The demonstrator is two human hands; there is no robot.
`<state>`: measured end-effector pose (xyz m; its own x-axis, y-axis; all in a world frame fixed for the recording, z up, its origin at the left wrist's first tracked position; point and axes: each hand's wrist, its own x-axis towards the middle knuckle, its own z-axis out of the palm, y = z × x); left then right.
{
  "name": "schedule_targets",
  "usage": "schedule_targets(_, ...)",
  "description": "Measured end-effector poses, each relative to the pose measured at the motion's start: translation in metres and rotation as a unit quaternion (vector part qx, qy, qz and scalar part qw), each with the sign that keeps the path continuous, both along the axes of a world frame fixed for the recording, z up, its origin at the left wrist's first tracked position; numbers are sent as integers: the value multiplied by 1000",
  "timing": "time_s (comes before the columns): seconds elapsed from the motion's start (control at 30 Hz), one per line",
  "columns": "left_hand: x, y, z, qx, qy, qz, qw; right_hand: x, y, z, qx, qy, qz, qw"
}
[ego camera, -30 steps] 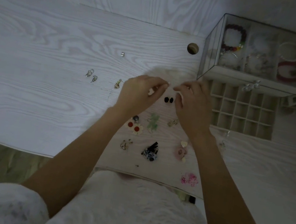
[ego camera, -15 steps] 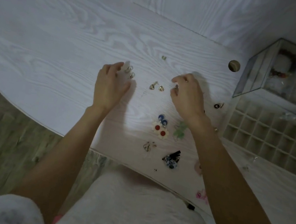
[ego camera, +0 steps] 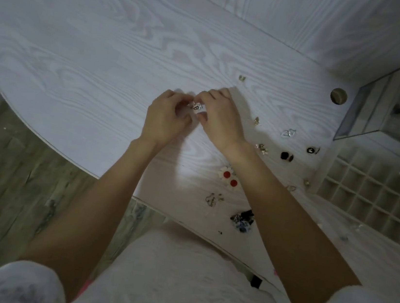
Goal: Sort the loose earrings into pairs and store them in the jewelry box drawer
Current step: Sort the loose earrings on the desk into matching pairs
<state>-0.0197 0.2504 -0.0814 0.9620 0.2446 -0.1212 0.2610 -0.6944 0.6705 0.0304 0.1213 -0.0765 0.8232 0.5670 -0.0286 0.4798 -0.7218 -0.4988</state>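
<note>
No brand or writing is showing anywhere that can be read. Nearest to the camera, a dark blue and black earring cluster [ego camera: 242,220] is lying close to the front edge of the white worktop [ego camera: 83,59], partly hidden by the right forearm. A little farther, a small silver pair [ego camera: 213,199] is lying, and then the red and white flower earrings [ego camera: 228,178] are lying side by side, touching each other.

In the middle of the worktop the two hands are meeting. The left hand [ego camera: 166,119] is curling its fingers, and the right hand [ego camera: 219,118] is also curling, and together they are pinching small silver earrings [ego camera: 197,106] between the fingertips. How many pieces are there is hard to make out, because the fingers are covering most of them.

To the right, black round earrings [ego camera: 286,156] and a black pendant piece [ego camera: 311,150] are lying apart. Farther, a single small stud [ego camera: 241,78] is lying alone.

At the right edge the jewelry box drawer [ego camera: 376,197] is standing pulled open, its grid of compartments cut off by the frame. Above it the jewelry box [ego camera: 366,114] with glass walls is blurred.
</note>
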Motion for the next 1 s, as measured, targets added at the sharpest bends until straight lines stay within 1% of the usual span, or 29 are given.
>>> schedule_targets(0.13,2,1,3,-15,4,-2,1000,1,-1,-2,12,-3,-9,1000)
schedule_targets(0.27,6,1,4,1,-2,-13,1000,1,-3,0,-22,-21,0,1000)
schedule_targets(0.37,6,5,2,1,10,-12,1000,3,-2,3,-50,-12,12,999)
schedule_targets(0.43,4,8,1,-5,13,-7,1000,3,-3,3,-51,-7,11,999)
schedule_targets(0.7,-4,11,2,-17,-3,-3,1000,-6,-8,1,-31,-68,-4,997)
schedule_targets(0.87,-6,7,1,1,-8,-24,1000,-7,-9,-2,-54,-113,0,992)
schedule_targets(0.93,-6,4,1,-2,-14,-32,999,-7,-11,1,-46,-101,8,994)
schedule_targets(1.0,-6,0,1,-10,-17,-32,999,-5,-21,6,-23,-66,-21,997)
